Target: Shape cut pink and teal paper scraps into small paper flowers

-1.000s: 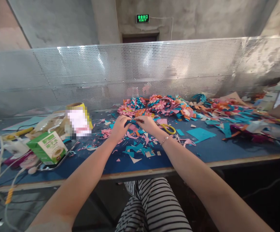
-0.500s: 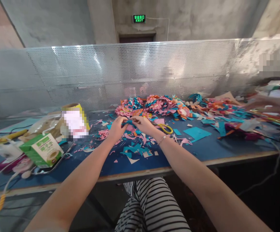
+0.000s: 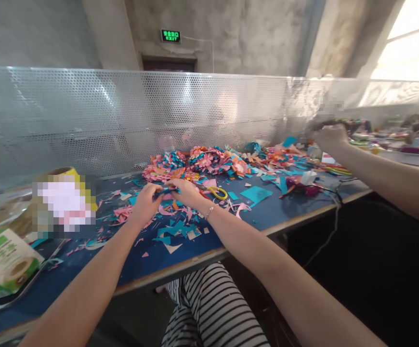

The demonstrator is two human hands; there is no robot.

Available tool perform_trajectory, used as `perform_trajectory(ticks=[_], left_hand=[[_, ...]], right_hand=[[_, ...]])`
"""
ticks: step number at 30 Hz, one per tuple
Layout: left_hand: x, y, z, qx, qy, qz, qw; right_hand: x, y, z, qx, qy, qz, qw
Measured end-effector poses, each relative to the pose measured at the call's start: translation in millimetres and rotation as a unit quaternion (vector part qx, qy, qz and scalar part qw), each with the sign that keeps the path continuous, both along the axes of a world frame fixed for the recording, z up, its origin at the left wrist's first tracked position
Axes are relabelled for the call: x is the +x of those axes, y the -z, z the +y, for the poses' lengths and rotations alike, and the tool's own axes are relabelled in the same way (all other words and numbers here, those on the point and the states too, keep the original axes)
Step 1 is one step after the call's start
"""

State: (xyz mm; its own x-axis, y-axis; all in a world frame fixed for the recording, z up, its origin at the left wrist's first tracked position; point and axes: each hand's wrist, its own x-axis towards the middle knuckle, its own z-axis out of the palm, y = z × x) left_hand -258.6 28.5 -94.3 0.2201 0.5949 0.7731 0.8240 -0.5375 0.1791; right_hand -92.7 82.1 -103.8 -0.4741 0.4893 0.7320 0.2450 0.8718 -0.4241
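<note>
My left hand [image 3: 145, 203] and my right hand [image 3: 187, 192] meet over the blue table [image 3: 296, 212], both pinched on a small blue paper piece [image 3: 163, 191] held between them. Under and around them lie pink, blue and orange paper scraps [image 3: 175, 227]. Yellow-handled scissors [image 3: 218, 193] rest just right of my right hand. Behind my hands sit two round bundles of folded coloured paper [image 3: 191, 161].
A green-and-white carton [image 3: 3, 262] and a yellow-topped container [image 3: 63, 200] stand at the left. A perforated metal screen [image 3: 123, 115] backs the table. Another person's arm [image 3: 368, 166] reaches over the cluttered right end. A blue paper sheet [image 3: 255, 194] lies right of the scissors.
The view has swung to the right, so the carton slid to the left edge. The other person's arm has come into view at the right. My hands stay pinched together on the paper.
</note>
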Motion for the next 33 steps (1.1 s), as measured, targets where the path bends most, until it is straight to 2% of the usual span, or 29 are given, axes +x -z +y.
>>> perform_trajectory(ticks=[10, 19, 29, 33], left_hand=[[-3.8, 1.0, 2.5, -0.008, -0.019, 0.024, 0.999], [-8.3, 3.8, 3.5, -0.020, -0.004, 0.039, 0.999], [-2.4, 1.0, -0.4, -0.033, -0.011, 0.010, 0.999], [-2.7, -0.7, -1.7, -0.031, -0.010, 0.016, 0.999]], right_hand=[[-1.8, -1.0, -4.3, 0.023, -0.008, -0.012, 1.000], [-2.7, -0.1, -3.2, 0.019, 0.003, -0.028, 0.999], [-0.8, -0.3, -6.6, 0.048, 0.018, -0.011, 0.999], [-0.3, 0.7, -4.3, 0.055, 0.002, -0.021, 0.998]])
